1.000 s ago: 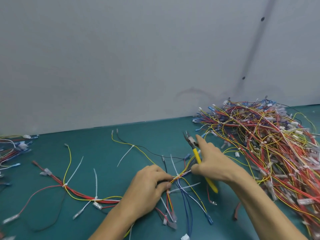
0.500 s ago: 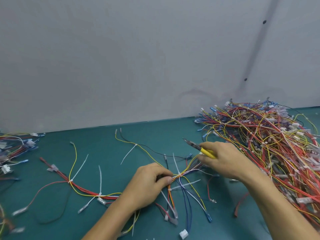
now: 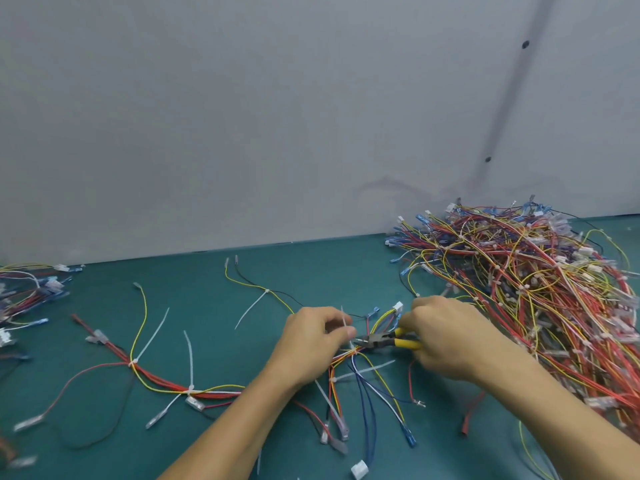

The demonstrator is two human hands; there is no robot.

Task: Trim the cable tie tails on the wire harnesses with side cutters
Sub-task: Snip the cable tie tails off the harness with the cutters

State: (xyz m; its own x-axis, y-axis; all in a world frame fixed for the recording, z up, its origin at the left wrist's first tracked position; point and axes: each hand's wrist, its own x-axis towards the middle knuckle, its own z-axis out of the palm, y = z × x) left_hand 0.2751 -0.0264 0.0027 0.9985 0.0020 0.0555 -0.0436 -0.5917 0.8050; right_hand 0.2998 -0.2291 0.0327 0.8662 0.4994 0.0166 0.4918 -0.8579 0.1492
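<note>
Swung down from pointing at the wall a second ago, the side cutters (image 3: 384, 341) now lie level above the green counter (image 3: 207, 306), nose aimed left at the worker's fingertips. The right hand (image 3: 446, 341) is curled around the yellow handles. The left hand (image 3: 311, 341), which had been pressing on the bundle, now pinches a white cable tie tail (image 3: 343, 322) between thumb and forefinger and holds it upright, towards the wall.

The cutter head sits just beside the tie's base, where the wire harness (image 3: 346, 355) is cinched near the middle of the counter's front half. Whether the blades have reached the tail or closed on it cannot be told from this view.

The shift suggests the aiming is done and the cut is the step in hand. The tail is held taut, which should let it be cut close to the tie's head, though the coloured wires lie right beside the blades and could be nicked.

Plenty of work appears to remain. Three long white tails (image 3: 152, 336) (image 3: 188, 362) (image 3: 251, 308) are uncut on the same harness, which spreads towards the counter's left side, and another tail (image 3: 367, 370) lies just in front of the cutters. A large heap of harnesses (image 3: 536, 289) fills the right side up to the wall. A smaller cluster (image 3: 31, 289) sits at the left edge.
</note>
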